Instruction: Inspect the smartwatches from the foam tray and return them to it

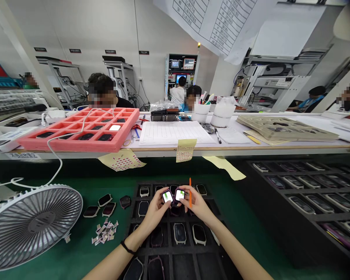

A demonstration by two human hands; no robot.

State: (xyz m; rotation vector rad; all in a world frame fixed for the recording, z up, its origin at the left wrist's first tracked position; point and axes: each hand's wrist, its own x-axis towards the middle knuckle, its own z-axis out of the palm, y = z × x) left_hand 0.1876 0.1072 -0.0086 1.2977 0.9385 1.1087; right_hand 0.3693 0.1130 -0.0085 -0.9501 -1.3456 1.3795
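Observation:
My left hand is closed on a smartwatch body with a purple rim and a lit white and green screen. A second purple smartwatch body, lit the same way, is gripped by my right hand. The two watches are held side by side, screens toward me, with my thumbs at their lower edges. An orange stick stands upright between fingers of my right hand. Below both hands lies a black compartment tray with several dark-screened watch bodies, one a white-rimmed watch.
A white fan stands at left. Near it lie loose watches and a pile of small strips. Another black tray of watches is at right. On the shelf are a pink foam tray and a grey tray. People sit beyond.

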